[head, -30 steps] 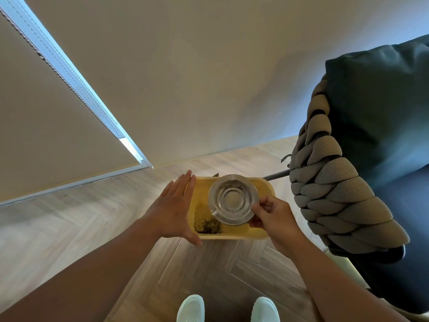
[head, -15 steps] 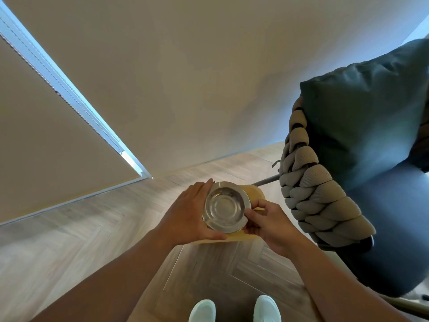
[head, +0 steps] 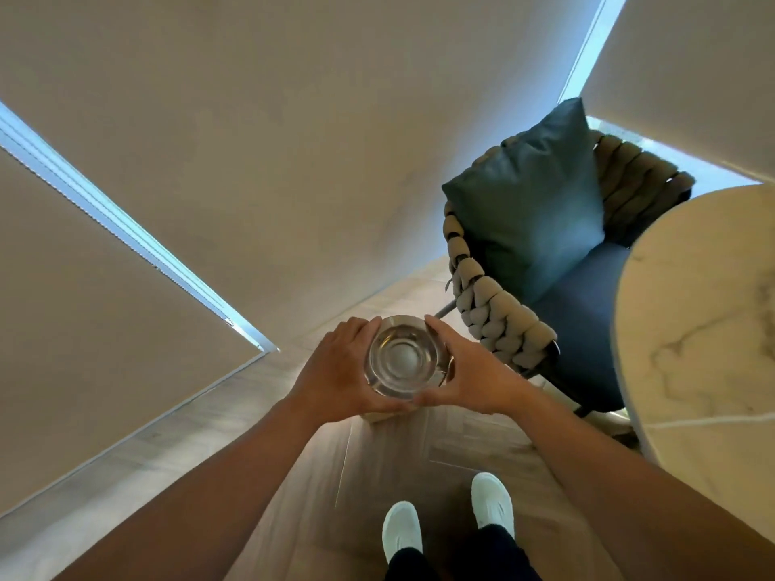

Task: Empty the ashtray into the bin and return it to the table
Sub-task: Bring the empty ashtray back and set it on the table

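Note:
A round clear glass ashtray [head: 401,357] is held level in front of me, its bowl showing nothing inside. My left hand [head: 339,373] cups its left side and my right hand [head: 465,373] grips its right side. The yellow bin [head: 379,416] on the floor is almost wholly hidden beneath the hands; only a pale sliver shows below them. The round white marble table [head: 704,350] stands at the right edge of the view.
A woven rope chair [head: 499,312] with a teal cushion [head: 541,203] and dark blue seat stands between the hands and the table. A wall with blinds runs behind and to the left. My white shoes [head: 444,517] stand on the wooden floor.
My left hand came off the bin and closed on the ashtray, which rose away from the bin. The view swung right and upward, bringing the marble table into sight.

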A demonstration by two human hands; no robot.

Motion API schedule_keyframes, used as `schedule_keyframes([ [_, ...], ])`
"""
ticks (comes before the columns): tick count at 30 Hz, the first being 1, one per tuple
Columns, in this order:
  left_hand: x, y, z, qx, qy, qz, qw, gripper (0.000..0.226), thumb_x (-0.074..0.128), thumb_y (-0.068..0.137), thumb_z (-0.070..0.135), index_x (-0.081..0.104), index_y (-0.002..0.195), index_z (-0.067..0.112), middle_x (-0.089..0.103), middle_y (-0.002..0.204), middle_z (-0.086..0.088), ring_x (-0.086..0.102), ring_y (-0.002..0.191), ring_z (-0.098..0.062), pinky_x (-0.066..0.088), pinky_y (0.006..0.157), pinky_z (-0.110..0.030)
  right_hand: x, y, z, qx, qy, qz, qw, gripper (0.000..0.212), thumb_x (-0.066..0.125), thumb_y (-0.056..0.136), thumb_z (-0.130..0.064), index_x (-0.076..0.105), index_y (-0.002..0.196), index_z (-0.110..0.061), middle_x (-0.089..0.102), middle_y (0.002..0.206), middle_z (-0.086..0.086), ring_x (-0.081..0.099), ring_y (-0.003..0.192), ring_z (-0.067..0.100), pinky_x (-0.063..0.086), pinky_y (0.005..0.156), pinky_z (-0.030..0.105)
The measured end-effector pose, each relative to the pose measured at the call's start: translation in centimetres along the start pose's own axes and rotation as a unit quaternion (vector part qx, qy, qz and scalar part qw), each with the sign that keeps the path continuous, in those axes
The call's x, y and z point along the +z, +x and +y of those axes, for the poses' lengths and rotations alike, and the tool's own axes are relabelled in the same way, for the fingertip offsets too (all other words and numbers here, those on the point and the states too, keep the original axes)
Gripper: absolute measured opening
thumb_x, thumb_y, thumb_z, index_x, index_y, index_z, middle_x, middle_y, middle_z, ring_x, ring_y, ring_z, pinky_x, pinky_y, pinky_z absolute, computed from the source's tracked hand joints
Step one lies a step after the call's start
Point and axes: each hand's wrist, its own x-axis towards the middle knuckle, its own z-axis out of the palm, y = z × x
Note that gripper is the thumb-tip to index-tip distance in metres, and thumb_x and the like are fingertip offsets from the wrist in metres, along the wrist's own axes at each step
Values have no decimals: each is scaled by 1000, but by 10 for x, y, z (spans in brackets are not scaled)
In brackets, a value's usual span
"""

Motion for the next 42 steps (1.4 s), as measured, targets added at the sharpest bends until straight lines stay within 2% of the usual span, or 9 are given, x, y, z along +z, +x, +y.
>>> schedule_keyframes([
  [3, -22, -5, 34, 39, -7, -3, 999, 106, 60, 54, 91, 38, 136, 28, 58, 124, 4, 53, 105, -12, 53, 90, -35, -13, -42, -22, -12, -12, 10, 1000, 116, 87, 73, -39, 10, 159, -18, 51, 150, 2, 54, 132, 17, 45, 112, 40],
  [9, -38, -15, 107, 105, -28, -40, 993, 102, 61, 63, 87, 49, 137, 17, 61, 128, -1, 58, 111, -18, 53, 95, -43, -35, -137, -44, 45, -26, 90, 995, 103, 81, 79, -37, 15, 156, -23, 56, 139, 7, 56, 127, 24, 45, 109, 39],
  [15, -26, -30, 185, 181, -35, -67, 981, 106, 57, 64, 88, 44, 141, 16, 61, 129, -3, 57, 112, -17, 51, 98, -43, -42, -236, -37, 84, -63, 177, 979, 116, 83, 75, -46, 9, 159, -20, 61, 138, 5, 61, 121, 19, 47, 106, 38],
  [19, -4, -49, 238, 232, -43, -86, 968, 116, 64, 57, 87, 34, 147, 21, 53, 137, 0, 49, 121, -11, 46, 105, -34, -40, -309, -18, 69, -21, 239, 968, 117, 91, 59, -52, 27, 153, -23, 65, 133, -1, 66, 114, 16, 53, 99, 32],
  [25, 30, -93, 324, 288, -109, -141, 941, 109, 66, 60, 84, 32, 147, 27, 54, 136, 1, 42, 119, 3, 33, 104, -12, -21, -418, 14, 107, -2, 296, 949, 118, 69, 46, -87, 24, 145, -40, 68, 124, -10, 68, 101, 8, 58, 88, 29],
  [28, 50, -114, 364, 317, -151, -152, 924, 101, 67, 65, 79, 33, 144, 26, 57, 133, -5, 53, 120, -12, 41, 106, -21, -13, -466, 32, 125, 8, 306, 944, 122, 75, 45, -84, 22, 146, -40, 65, 128, -12, 65, 106, 6, 56, 92, 29],
  [32, 78, -135, 401, 349, -138, -168, 911, 104, 68, 67, 78, 32, 146, 21, 53, 135, -2, 46, 124, -3, 30, 107, -7, 0, -516, 51, 142, 24, 325, 935, 120, 82, 46, -76, 21, 144, -45, 64, 129, -15, 65, 109, 6, 56, 94, 32],
  [37, 103, -145, 429, 351, -109, -206, 907, 115, 68, 62, 81, 35, 147, 10, 52, 138, -6, 50, 126, -16, 44, 108, -32, 6, -555, 66, 162, 35, 338, 927, 114, 80, 47, -72, 15, 139, -54, 54, 115, -30, 57, 94, -7, 46, 82, 12],
  [42, 110, -140, 452, 324, -103, -230, 912, 125, 78, 50, 77, 30, 150, 18, 48, 134, 4, 48, 122, -10, 47, 104, -34, 5, -567, 86, 187, 38, 346, 919, 129, 69, 46, -87, 16, 151, -36, 64, 123, -19, 58, 95, -5, 50, 83, 15],
])
